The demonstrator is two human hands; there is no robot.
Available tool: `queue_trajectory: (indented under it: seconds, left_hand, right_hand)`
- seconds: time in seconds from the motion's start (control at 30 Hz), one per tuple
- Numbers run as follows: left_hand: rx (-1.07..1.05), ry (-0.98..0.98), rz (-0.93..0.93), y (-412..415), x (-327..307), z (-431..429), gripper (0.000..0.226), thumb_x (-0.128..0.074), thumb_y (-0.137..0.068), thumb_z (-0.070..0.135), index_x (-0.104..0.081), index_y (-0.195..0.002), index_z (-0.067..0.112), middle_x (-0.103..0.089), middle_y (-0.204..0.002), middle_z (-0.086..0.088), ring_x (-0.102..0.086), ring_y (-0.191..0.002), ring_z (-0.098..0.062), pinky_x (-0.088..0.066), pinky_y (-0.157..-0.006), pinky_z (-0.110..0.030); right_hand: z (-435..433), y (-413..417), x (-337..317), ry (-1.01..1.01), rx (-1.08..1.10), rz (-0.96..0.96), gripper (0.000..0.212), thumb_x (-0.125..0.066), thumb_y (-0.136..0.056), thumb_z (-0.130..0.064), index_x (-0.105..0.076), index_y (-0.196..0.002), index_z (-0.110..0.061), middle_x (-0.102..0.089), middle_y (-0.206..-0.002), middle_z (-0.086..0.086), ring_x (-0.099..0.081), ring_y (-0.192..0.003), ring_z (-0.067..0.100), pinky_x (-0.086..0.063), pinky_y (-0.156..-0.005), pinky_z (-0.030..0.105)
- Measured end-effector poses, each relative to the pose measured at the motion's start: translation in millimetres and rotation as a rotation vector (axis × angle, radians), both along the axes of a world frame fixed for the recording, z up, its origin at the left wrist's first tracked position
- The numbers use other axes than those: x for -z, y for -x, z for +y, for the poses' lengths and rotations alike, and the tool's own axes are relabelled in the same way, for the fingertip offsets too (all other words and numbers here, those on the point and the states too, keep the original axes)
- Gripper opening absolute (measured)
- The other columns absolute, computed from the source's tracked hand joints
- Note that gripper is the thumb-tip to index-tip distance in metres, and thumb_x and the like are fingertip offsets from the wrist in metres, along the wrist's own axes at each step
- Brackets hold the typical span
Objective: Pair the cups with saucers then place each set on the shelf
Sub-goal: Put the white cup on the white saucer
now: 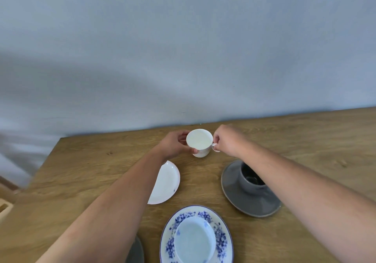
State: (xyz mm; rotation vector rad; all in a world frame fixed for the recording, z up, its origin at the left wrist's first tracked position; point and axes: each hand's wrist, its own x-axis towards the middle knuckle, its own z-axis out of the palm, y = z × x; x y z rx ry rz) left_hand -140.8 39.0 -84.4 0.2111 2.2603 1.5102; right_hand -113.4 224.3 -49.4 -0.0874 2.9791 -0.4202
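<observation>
A plain white cup stands near the far edge of the wooden table. My left hand grips its body from the left, and my right hand pinches its handle on the right. A white saucer lies just in front of it, half hidden under my left forearm. A grey cup sits on a grey saucer to the right, partly under my right forearm. A pale blue cup rests on a blue-flowered saucer at the near edge.
Another grey piece of crockery peeks out at the bottom, under my left arm. A pale blue-grey wall rises right behind the table. At the far left, light wooden furniture shows beyond the table's left edge.
</observation>
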Motion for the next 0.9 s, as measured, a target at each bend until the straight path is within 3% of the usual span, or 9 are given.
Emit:
queue_trajectory:
  seconds: [0.17,0.3,0.57,0.8,0.9]
  left_hand:
    - [-0.062,-0.024,0.082,-18,-24,-30,0.064,-0.084,-0.064,0.004,-0.058,-0.122,0.008,-0.07,-0.115,-0.006,-0.065,-0.107,-0.014,-0.05,-0.094,-0.028]
    - [-0.124,0.007,0.158,-44,-40,-57,0.06,-0.084,-0.063,0.001,-0.06,-0.118,0.01,-0.071,-0.109,-0.003,-0.067,-0.101,-0.012,-0.053,-0.084,-0.022]
    - [-0.194,0.166,0.152,-81,-18,-105,0.061,-0.09,-0.055,0.013,-0.064,-0.109,0.02,-0.073,-0.107,-0.002,-0.067,-0.103,-0.014,-0.052,-0.097,-0.038]
    - [-0.231,0.198,0.132,-93,-2,-116,0.061,-0.09,-0.054,0.014,-0.061,-0.107,0.021,-0.07,-0.109,0.0,-0.065,-0.104,-0.015,-0.052,-0.096,-0.039]
    - [-0.231,0.208,0.129,-94,3,-117,0.065,-0.091,-0.054,0.014,-0.061,-0.111,0.017,-0.069,-0.11,0.0,-0.064,-0.105,-0.015,-0.053,-0.096,-0.038]
  right_hand:
    - [-15,-16,-13,0.163,-0.017,0.148,0.008,-0.066,-0.08,-0.021,-0.071,-0.081,-0.015,-0.073,-0.085,0.006,-0.064,-0.079,0.022,-0.044,-0.063,0.027]
    - [-41,-30,-16,0.237,-0.076,0.211,0.011,-0.065,-0.081,-0.018,-0.072,-0.087,-0.012,-0.074,-0.09,0.008,-0.064,-0.087,0.024,-0.049,-0.074,0.032]
    - [-82,-56,7,0.287,-0.138,0.128,0.014,-0.063,-0.084,-0.018,-0.073,-0.092,-0.014,-0.073,-0.091,0.007,-0.065,-0.085,0.021,-0.047,-0.071,0.028]
    - [-97,-62,25,0.304,-0.135,0.108,0.015,-0.064,-0.084,-0.02,-0.073,-0.095,-0.015,-0.073,-0.095,0.005,-0.064,-0.085,0.017,-0.042,-0.069,0.023]
    - [-100,-63,28,0.307,-0.136,0.1,0.015,-0.064,-0.084,-0.021,-0.073,-0.095,-0.014,-0.073,-0.096,0.006,-0.064,-0.088,0.018,-0.047,-0.074,0.026]
